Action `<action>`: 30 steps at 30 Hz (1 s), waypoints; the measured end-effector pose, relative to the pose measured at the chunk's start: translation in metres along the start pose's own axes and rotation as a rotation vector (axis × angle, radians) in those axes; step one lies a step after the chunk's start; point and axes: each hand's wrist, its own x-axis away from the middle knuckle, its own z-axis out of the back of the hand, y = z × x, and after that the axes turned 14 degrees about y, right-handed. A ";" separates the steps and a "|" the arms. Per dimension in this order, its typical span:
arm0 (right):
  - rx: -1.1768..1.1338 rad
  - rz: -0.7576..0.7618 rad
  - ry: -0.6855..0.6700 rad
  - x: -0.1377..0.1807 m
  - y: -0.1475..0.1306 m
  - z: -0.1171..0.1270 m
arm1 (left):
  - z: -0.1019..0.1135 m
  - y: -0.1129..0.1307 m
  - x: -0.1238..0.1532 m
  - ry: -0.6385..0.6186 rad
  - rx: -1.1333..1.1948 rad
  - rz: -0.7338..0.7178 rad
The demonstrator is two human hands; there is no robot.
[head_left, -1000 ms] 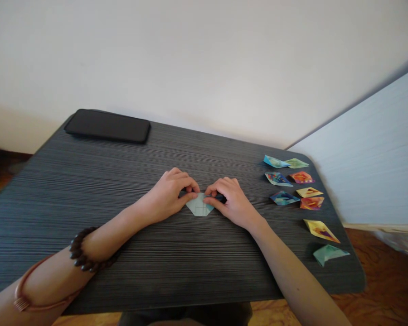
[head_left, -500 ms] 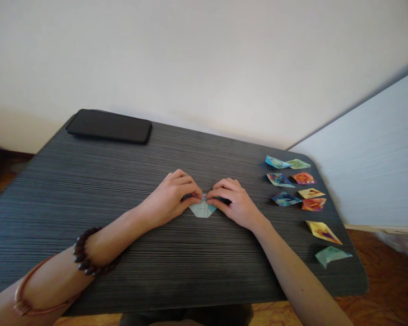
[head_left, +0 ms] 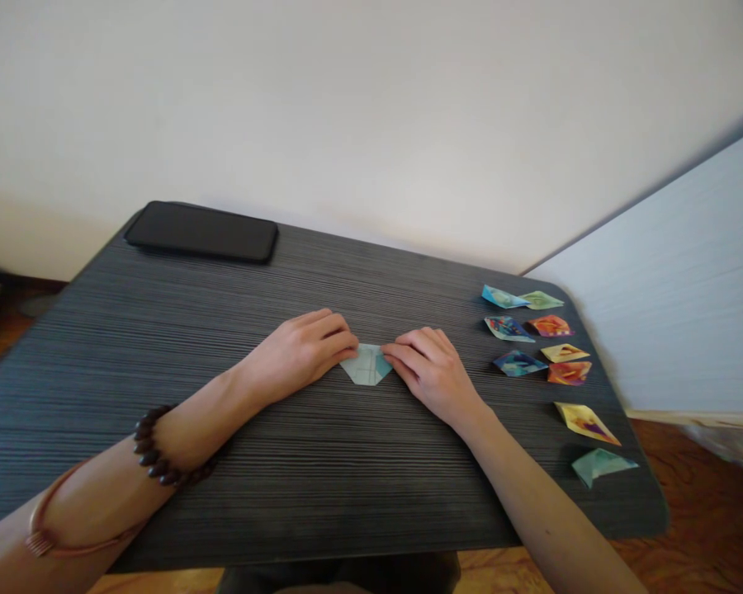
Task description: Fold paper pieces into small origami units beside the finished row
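A small pale teal folded paper lies flat in the middle of the dark striped table. My left hand rests beside it on the left, fingers pressed together, with the fingertips on the paper's left edge. On the other side, my right hand touches the paper's right edge with its fingertips, fingers close together and lying nearly flat. A dark bead bracelet and a thin copper bangle circle my left forearm.
Several colourful folded paper pieces lie in two columns at the table's right side, with a yellow one and a teal one nearer the front. A black phone lies at the back left. A white wall stands behind.
Both hands have flattened and drawn slightly apart, leaving more of the teal paper uncovered. The fingers were bunched over its top edge before; now they press at its sides.
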 end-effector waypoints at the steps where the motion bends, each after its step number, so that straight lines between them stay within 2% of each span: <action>1: -0.003 -0.008 0.001 0.000 0.000 -0.001 | -0.001 -0.001 0.000 0.004 0.000 -0.006; 17: -0.148 -0.438 -0.085 -0.020 -0.014 -0.008 | -0.004 -0.004 0.000 0.016 0.096 0.049; 22: -0.219 -0.399 -0.092 -0.018 -0.007 -0.005 | -0.002 -0.003 -0.001 0.028 0.071 0.033; 27: -0.087 -0.336 -0.024 -0.016 -0.010 -0.011 | -0.002 -0.002 -0.001 0.041 0.048 0.005; 30: -0.106 -0.256 -0.006 -0.014 -0.007 -0.011 | -0.001 -0.001 -0.001 0.035 0.004 -0.031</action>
